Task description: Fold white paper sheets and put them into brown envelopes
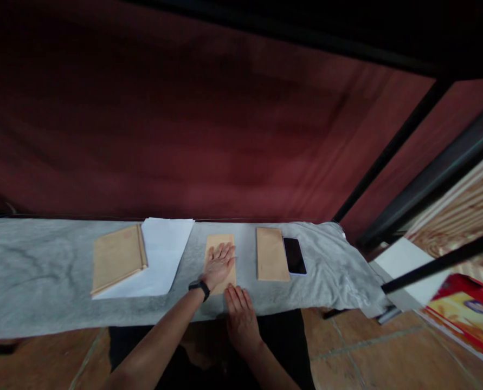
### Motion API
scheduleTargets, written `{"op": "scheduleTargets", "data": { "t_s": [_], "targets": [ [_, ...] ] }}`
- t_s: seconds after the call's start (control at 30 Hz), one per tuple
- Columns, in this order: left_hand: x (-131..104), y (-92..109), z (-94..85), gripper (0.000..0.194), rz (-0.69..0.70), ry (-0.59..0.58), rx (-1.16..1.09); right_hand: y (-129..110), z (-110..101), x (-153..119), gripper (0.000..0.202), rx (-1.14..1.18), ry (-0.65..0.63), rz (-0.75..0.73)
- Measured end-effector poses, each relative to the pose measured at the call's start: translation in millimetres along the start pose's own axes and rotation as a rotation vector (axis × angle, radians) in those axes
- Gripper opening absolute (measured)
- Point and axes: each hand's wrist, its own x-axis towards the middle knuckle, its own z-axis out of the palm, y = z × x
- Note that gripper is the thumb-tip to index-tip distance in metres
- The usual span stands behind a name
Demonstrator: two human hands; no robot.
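A tan paper envelope [219,241] lies on the grey cloth in front of me. My left hand [219,265], with a black band at the wrist, rests flat on it with the fingers spread. At the envelope's near right corner, my right hand [241,317] touches its lower edge, fingers stretched out. Neither hand is closed around anything. To the right lies another tan envelope or stack [272,254], with a dark-screened phone [294,255] beside it. Larger brown envelopes [117,257] lie at the left, partly over white paper sheets [166,252].
The grey cloth [33,271] covers a long, narrow surface against a dark red panel [204,135]. Black metal bars [391,149] stand at the right. A red and yellow box [469,314] is at the lower right, above the tiled floor [347,346].
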Motion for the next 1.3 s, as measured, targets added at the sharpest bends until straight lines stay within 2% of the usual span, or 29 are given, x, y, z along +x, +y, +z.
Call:
{"op": "scheduleTargets", "data": {
  "t_s": [0.23, 0.33, 0.4, 0.57, 0.63, 0.7, 0.83, 0.9, 1.1, 1.2, 1.3],
  "targets": [
    [-85.2, -16.4, 9.4, 0.048, 0.209, 0.118, -0.019, -0.7, -1.3, 0.4, 0.067, 0.060, 0.014, 0.002],
    [-108.1, -22.3, 9.1, 0.047, 0.240, 0.167, -0.004, -4.1, -6.0, 3.6, 0.059, 0.097, 0.044, 0.043],
    [-115.0, -23.7, 7.2, 0.046, 0.249, 0.146, 0.030, -6.1, -10.8, 8.6, 0.051, 0.125, 0.053, 0.097],
    [-114.8, -17.1, -1.2, 0.055, 0.231, 0.022, 0.183, -7.2, -18.6, 26.3, 0.043, 0.175, 0.047, 0.256],
    [-113.5, -10.8, -6.1, 0.060, 0.230, 0.004, 0.236, -8.0, -16.1, 34.0, 0.046, 0.208, 0.058, 0.326],
    [-112.6, -3.3, -11.8, 0.058, 0.239, 0.011, 0.258, -9.4, -10.5, 42.8, 0.047, 0.270, 0.084, 0.419],
    [-109.0, 10.1, -21.2, 0.047, 0.216, 0.066, 0.280, -7.9, 3.3, 63.3, 0.041, 0.662, 0.220, 0.687],
    [-105.0, 14.2, -23.3, 0.043, 0.191, 0.077, 0.277, -3.5, 9.0, 72.8, 0.036, 0.854, 0.277, 0.776],
    [-90.9, 25.5, -26.7, 0.042, 0.189, 0.009, 0.311, 2.8, 16.7, 90.9, 0.022, 1.028, 0.359, 0.913],
    [-86.5, 35.0, -30.1, 0.044, 0.192, -0.017, 0.347, -1.0, 12.6, 94.5, 0.018, 1.107, 0.403, 0.954],
    [-84.3, 43.6, -35.1, 0.046, 0.182, 0.007, 0.316, -2.5, 4.5, 94.1, 0.015, 1.155, 0.422, 0.956]
  ]
}}
